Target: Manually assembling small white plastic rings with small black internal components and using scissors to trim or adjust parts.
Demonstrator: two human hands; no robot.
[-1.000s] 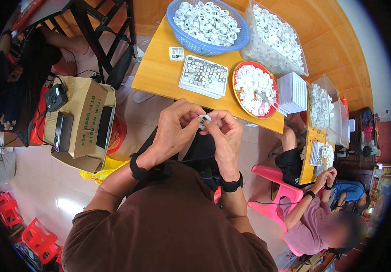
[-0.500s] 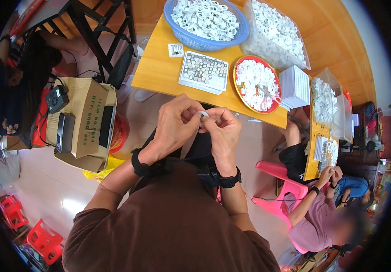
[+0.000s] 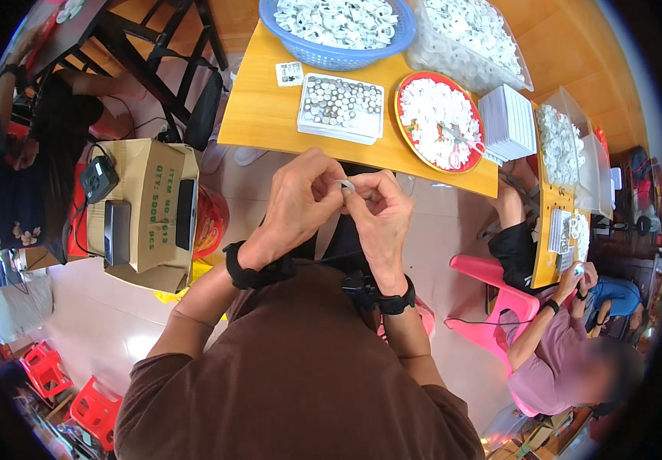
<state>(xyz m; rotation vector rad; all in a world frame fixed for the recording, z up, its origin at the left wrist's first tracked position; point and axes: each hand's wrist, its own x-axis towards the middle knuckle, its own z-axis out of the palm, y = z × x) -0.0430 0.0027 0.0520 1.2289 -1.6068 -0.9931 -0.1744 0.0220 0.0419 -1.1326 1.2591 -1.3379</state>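
Note:
Between the fingertips of both hands is a small pale ring-shaped plastic piece point(image 3: 345, 185), held over my lap just off the table's near edge. My left hand point(image 3: 298, 192) pinches it from one side with thumb and forefinger. From the other side my right hand point(image 3: 381, 215) presses on it, thumb against the piece and fingers curled behind. Much of it is hidden by the fingers. Past my hands, a white tray point(image 3: 338, 136) bears many silvery button cells point(image 3: 338, 100). To its right sits a red round plate point(image 3: 402, 126) heaped with small white parts point(image 3: 438, 111) and a pink-handled tool point(image 3: 478, 146).
On the wooden table point(image 3: 258, 115) stand a blue basket point(image 3: 331, 57) and a clear bin point(image 3: 465, 73), both full of white-grey pieces, and a white stack point(image 3: 509, 123). A cardboard box point(image 3: 143, 222) is at left. At right a co-worker point(image 3: 538, 345) sits on a pink chair point(image 3: 484, 268).
The view has shifted a little. My hands keep pinching the ring-shaped piece, fingers slightly rearranged. A small bright light now shows at the co-worker's hands.

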